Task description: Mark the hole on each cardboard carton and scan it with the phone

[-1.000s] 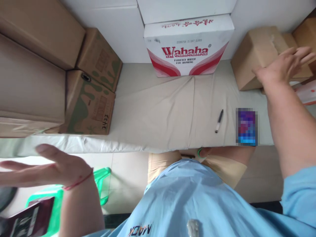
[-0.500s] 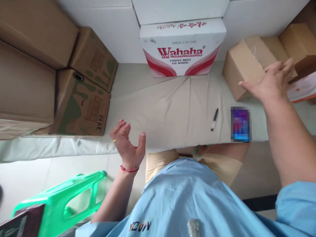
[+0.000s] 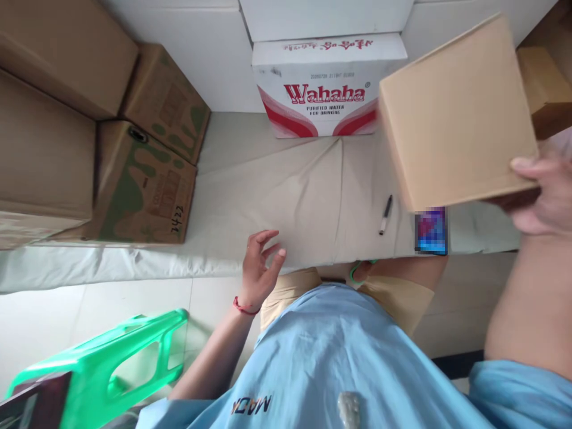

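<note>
A plain brown cardboard box (image 3: 460, 119) is tilted above the right part of the cloth-covered table (image 3: 286, 196). My right hand (image 3: 543, 185) grips its lower right corner, the thumb on the near face and the other fingers underneath, partly hidden. My left hand (image 3: 263, 268) hovers over the table's front edge, fingers apart and curled a little, with nothing in it. Below the box lie a pen (image 3: 386, 214) and a phone with a blurred-out screen (image 3: 431, 231).
A white and red Wahaha water carton (image 3: 328, 89) stands at the back. Brown boxes with green print (image 3: 147, 185) are stacked on the left. Another small brown box (image 3: 543, 83) sits at the far right. On the floor at left is a green plastic stool (image 3: 111, 357).
My right hand has taken hold of the brown box and lifted it off the table, toward me. My left hand has shifted right and stays empty.
</note>
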{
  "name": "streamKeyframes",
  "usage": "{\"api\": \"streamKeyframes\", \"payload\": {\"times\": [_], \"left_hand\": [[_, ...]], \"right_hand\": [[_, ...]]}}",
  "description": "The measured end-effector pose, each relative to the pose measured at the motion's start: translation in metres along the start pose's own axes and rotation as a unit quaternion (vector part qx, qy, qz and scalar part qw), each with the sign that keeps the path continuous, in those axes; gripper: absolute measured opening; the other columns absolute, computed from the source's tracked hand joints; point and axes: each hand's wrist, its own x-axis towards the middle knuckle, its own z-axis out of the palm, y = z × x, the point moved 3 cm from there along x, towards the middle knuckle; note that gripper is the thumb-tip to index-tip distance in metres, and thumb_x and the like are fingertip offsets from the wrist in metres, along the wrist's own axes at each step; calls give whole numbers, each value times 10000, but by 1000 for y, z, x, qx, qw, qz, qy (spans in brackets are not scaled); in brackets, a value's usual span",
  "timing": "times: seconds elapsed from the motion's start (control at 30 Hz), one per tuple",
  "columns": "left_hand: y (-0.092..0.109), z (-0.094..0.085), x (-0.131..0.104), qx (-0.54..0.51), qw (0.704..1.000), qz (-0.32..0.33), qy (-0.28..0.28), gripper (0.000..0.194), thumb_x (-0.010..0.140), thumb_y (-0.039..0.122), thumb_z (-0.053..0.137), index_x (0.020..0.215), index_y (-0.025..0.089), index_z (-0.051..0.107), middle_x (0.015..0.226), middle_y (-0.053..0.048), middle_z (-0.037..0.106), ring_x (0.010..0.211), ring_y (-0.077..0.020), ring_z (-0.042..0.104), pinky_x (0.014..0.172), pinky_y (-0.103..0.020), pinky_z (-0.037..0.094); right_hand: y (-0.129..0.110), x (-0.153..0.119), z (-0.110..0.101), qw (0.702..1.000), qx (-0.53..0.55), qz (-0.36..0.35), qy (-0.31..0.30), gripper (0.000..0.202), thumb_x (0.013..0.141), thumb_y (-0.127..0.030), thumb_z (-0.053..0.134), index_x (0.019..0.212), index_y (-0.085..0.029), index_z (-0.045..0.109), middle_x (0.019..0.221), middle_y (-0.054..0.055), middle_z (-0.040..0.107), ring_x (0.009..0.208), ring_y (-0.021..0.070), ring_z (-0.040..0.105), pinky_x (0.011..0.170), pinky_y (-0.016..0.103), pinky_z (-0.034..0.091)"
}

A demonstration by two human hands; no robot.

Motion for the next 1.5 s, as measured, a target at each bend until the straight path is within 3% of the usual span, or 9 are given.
{"api": "streamKeyframes", "payload": {"times": [0.2, 0.37, 0.63, 0.77, 0.97, 1.13, 1.27, 1.4, 1.5], "left_hand": [[28, 20, 13, -250, 959, -118, -67, 804, 847, 840, 764, 1429, 311, 596, 1481, -135, 612, 1417, -362, 623, 985, -485, 676], [45, 25, 9, -234, 949, -167, -129, 933, 739, 739, 932, 1491, 335, 557, 1542, -129, 619, 1364, -368, 650, 980, -472, 666], [11, 13, 3, -304, 912, -273, 28, 682, 769, 584, 934, 1327, 312, 652, 1488, -40, 705, 1356, -316, 689, 911, -375, 684], [11, 9, 5, -358, 879, -316, 16, 697, 814, 705, 861, 1325, 260, 698, 1401, -78, 776, 1400, -372, 690, 1047, -483, 675], [16, 11, 0, -340, 858, -362, -127, 893, 888, 914, 637, 1407, 192, 725, 1283, -152, 825, 1393, -448, 698, 1130, -601, 632], [18, 15, -5, -358, 855, -356, -120, 892, 909, 918, 607, 1525, 274, 648, 1438, -116, 768, 1433, -408, 671, 1125, -572, 623], [22, 16, -5, -333, 876, -336, -90, 715, 983, 815, 625, 1464, 291, 695, 1534, -77, 712, 1481, -342, 619, 1075, -459, 635], [15, 12, -1, -303, 890, -336, -55, 502, 921, 627, 839, 1238, 241, 791, 1288, -66, 816, 1198, -269, 756, 924, -339, 644], [10, 8, 3, -285, 901, -326, -32, 498, 842, 593, 928, 1127, 207, 793, 1070, -51, 840, 988, -221, 790, 862, -304, 644]], "right_hand": [[11, -99, 75, 929, 201, 196, -242, 610, 643, -481, 829, 1206, -260, 755, 1172, 102, 809, 1001, 351, 786, 765, 467, 664], [19, -123, 119, 904, 218, 178, -324, 651, 712, -536, 924, 1274, -264, 740, 1239, 69, 806, 1092, 296, 782, 842, 373, 665], [17, -141, 129, 870, 277, 157, -378, 610, 946, -724, 730, 1389, -305, 742, 1236, 90, 814, 1071, 301, 811, 791, 431, 718], [2, -150, 128, 886, 280, 91, -359, 622, 931, -664, 789, 1483, -393, 702, 1426, 67, 758, 1236, 326, 776, 874, 483, 727], [-28, -151, 134, 939, 233, -19, -250, 470, 940, -648, 800, 1323, -376, 815, 1478, 31, 735, 1411, 309, 680, 1167, 494, 610], [-23, -147, 139, 951, 245, 43, -183, 499, 1002, -682, 703, 1385, -370, 773, 1267, 28, 794, 1123, 253, 765, 855, 375, 699], [-22, -146, 142, 956, 243, 56, -151, 514, 1027, -689, 658, 1355, -307, 763, 1099, 35, 782, 913, 197, 742, 634, 267, 627], [-32, -152, 142, 949, 251, 44, -186, 570, 1036, -669, 657, 1470, -303, 706, 1118, 57, 786, 898, 211, 761, 646, 286, 642], [-40, -154, 136, 953, 224, 34, -203, 746, 1045, -653, 653, 1697, -332, 482, 1060, 53, 779, 704, 182, 732, 561, 296, 608]]}}
